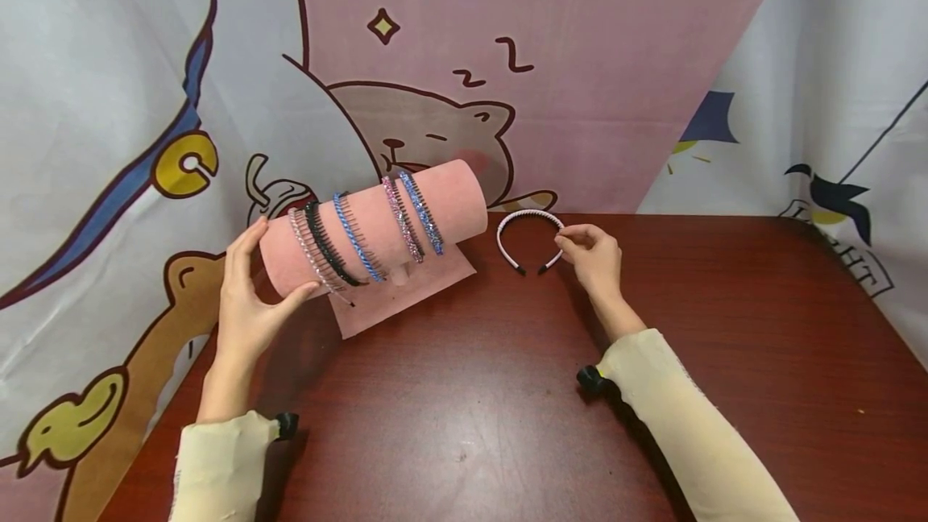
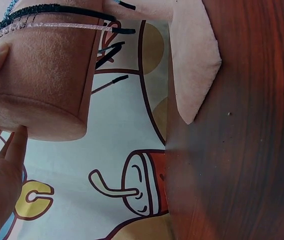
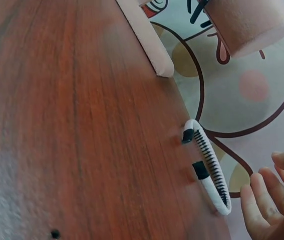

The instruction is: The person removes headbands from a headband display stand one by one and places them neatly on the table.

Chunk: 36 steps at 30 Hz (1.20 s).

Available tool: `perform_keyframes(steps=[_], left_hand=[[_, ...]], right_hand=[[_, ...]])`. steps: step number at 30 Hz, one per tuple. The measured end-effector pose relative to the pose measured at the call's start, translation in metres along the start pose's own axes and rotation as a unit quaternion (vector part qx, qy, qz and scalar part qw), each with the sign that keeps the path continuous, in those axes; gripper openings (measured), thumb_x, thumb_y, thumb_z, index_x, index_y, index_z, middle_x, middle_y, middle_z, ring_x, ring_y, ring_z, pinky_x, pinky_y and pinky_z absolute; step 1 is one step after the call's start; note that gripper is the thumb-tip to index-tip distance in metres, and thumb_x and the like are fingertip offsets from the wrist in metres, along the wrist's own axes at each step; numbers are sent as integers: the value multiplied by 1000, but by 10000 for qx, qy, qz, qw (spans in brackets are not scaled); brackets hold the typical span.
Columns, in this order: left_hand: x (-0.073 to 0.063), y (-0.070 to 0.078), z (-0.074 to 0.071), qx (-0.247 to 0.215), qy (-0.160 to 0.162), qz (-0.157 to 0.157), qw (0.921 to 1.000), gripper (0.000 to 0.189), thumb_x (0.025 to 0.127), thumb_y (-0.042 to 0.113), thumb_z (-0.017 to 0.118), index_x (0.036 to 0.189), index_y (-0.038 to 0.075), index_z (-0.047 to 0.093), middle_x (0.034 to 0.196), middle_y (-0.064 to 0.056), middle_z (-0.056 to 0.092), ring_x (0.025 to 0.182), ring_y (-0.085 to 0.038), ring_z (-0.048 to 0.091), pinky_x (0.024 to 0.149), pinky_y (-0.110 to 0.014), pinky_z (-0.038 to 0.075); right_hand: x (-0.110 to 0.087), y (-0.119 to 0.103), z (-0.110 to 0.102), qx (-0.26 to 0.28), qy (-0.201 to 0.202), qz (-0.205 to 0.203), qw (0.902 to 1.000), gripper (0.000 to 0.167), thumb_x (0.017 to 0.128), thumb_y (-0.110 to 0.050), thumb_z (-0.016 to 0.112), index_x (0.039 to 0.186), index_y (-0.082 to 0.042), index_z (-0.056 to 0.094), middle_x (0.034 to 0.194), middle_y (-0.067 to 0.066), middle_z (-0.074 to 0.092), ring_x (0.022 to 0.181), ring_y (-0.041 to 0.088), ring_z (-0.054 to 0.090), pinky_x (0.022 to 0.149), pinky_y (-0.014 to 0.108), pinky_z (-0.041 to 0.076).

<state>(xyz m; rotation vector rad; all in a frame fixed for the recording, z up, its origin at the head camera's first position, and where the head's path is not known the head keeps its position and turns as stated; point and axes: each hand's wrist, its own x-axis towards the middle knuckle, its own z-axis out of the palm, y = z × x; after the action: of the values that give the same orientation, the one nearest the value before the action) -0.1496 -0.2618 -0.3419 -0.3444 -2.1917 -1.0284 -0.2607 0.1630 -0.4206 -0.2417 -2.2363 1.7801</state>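
Observation:
My left hand grips the left end of a pink headband stand, a padded roll on a flat base. Its thumb lies on the near side and its fingers on the end. Around the roll sit several toothed headbands: a pale pink one, a black one, a blue one, a glittery pink one and a glittery blue one. To the right, a white headband lies on the table. My right hand hovers just beside it, fingers loosely bent, with a small gap in the right wrist view.
The dark red wooden table ends against a cartoon-printed cloth at the back and left. More cloth hangs along the right side. Each sleeve has a small black object at its cuff.

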Motion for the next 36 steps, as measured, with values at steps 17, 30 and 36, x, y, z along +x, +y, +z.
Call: perform_keyframes(steps=[17, 30, 36], left_hand=[[0, -2, 0, 41, 18, -18, 10000, 99, 62, -8, 87, 149, 6, 42, 153, -21, 41, 144, -13, 35, 117, -16, 23], [0, -3, 1, 26, 33, -37, 10000, 98, 63, -8, 86, 148, 5, 42, 153, -21, 41, 144, -13, 35, 117, -16, 23], [-2, -27, 3, 125, 35, -96, 9999, 103, 60, -6, 89, 150, 11, 42, 155, -14, 41, 145, -12, 34, 117, -17, 23]], right_hand=[[-12, -2, 9, 73, -89, -321, 9994, 20, 87, -8, 75, 103, 3, 74, 98, 19, 75, 66, -5, 64, 65, 14, 56], [-20, -2, 22, -154, -222, -494, 9984, 18, 87, -12, 76, 102, -1, 75, 100, 23, 74, 64, -9, 61, 63, 10, 52], [-24, -5, 27, -240, -409, -532, 9975, 20, 88, -13, 75, 104, -1, 75, 103, 23, 75, 65, -9, 62, 61, 9, 50]])
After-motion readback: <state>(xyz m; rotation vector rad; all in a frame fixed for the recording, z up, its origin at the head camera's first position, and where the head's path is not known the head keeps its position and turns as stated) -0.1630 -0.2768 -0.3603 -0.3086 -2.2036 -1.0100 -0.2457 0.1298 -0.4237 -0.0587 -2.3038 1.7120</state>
